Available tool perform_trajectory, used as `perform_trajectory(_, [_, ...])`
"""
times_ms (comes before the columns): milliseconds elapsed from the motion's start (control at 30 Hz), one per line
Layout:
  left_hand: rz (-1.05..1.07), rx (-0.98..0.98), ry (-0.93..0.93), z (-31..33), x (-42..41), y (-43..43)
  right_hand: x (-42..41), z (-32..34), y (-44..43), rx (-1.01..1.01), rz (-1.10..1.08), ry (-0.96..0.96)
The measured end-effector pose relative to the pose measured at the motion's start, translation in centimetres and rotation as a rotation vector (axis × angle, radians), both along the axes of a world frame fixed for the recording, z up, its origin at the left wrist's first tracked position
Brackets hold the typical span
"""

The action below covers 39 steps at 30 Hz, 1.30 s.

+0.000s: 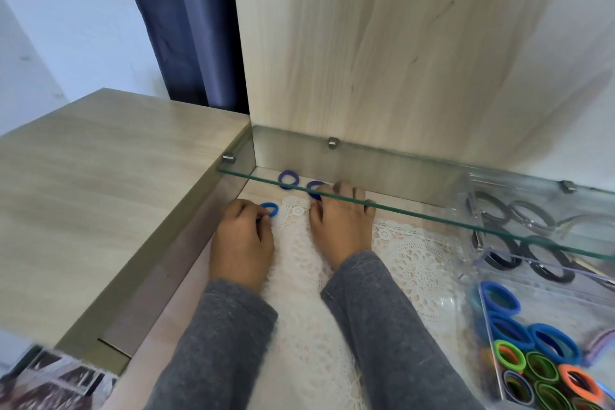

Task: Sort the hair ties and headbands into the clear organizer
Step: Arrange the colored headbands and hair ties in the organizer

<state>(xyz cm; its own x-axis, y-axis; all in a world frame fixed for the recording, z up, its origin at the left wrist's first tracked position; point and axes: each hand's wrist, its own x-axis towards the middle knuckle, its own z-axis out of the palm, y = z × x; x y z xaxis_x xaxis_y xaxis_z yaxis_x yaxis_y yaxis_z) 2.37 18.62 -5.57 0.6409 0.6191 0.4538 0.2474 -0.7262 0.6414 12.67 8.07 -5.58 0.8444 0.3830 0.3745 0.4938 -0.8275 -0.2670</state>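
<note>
My left hand [241, 236] rests on the lace mat, its fingertips pinching a bright blue hair tie [270, 209]. My right hand [339, 220] reaches under the glass shelf, its fingers on a dark blue hair tie [314, 190]. Another purple-blue hair tie [288, 179] lies loose at the back by the wall. The clear organizer [492, 336] stands at the right. Its near compartment holds several blue, green and orange ties [532, 353]. Its far compartment holds black bands [519, 243].
A glass shelf [416, 213] crosses above the hands, held by metal pegs. A white lace doily [416, 256] covers the wooden surface. A wooden side panel [100, 193] stands at the left and a wooden back wall behind.
</note>
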Motion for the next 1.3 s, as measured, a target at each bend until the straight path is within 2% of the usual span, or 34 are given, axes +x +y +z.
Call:
perform_trajectory(267, [-0.240,0.092,-0.027,-0.2,-0.1,-1.1,-0.1,0.3,-0.9,0.074,-0.017,-0.069])
perform_trajectory(400, [-0.379,0.102,-0.011,-0.4,-0.4,-1.3,-0.1,0.6,-3.0,0.113,-0.002,-0.005])
perform_trajectory(600, [-0.472,0.099,-0.003,-0.4,-0.2,-1.5,-1.2,0.5,-4.8,0.195,0.011,0.076])
perform_trajectory(733, [-0.371,0.035,-0.041,0.0,0.0,-0.7,-2.7,0.0,-5.0,0.234,0.134,0.059])
perform_trajectory(900, [-0.182,-0.020,0.056,-0.4,1.1,0.9,-4.1,-0.2,-5.1,0.185,0.216,-0.015])
perform_trajectory(1067, [-0.151,0.017,0.120,-0.4,3.1,1.7,-4.3,-0.2,-4.8,0.133,0.232,-0.054])
perform_trajectory(1167, [-0.124,0.077,0.230,-0.4,4.2,1.8,-4.3,-0.2,-4.9,0.133,0.236,-0.063])
perform_trajectory(1300, [-0.137,0.146,0.257,-0.4,5.0,1.6,-4.0,0.0,-5.0,0.177,0.228,-0.027])
